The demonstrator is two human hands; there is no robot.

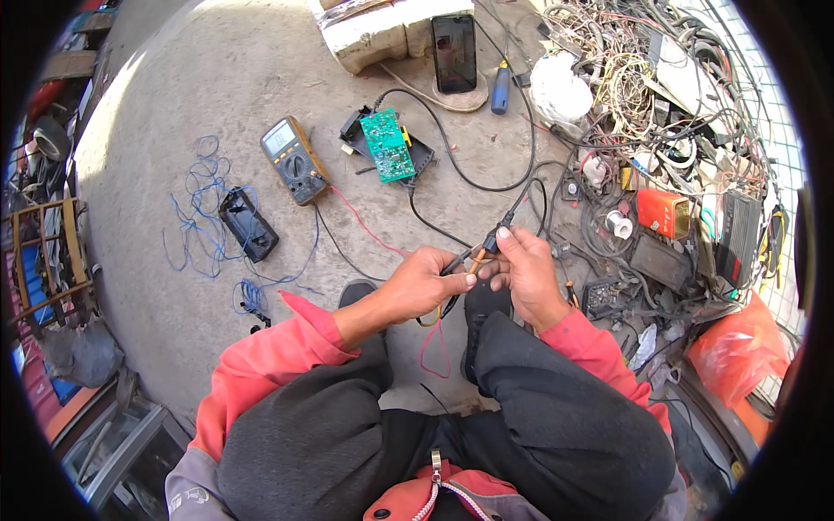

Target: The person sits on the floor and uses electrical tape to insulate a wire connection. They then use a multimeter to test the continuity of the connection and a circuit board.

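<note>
My left hand (426,282) is closed around an orange-brown probe (478,258) and dark cable. A red test lead (369,224) runs from the multimeter (295,161) into this hand, and a loop of it hangs below. My right hand (528,269) pinches a black cord plug (493,241), whose cord rises away to the right. The probe's tip is against or very near the plug; its contact is too small to make out. Ahead lies a green circuit board (387,145) on an opened black case (421,156), with cords attached at both ends.
A black case half (248,224) and tangled blue wire (204,230) lie left. Far ahead are a phone (455,52) propped on a block and a blue-handled screwdriver (501,89). At right, piled wires (608,95), a red box (663,214) and an orange bag (738,346) crowd the ground.
</note>
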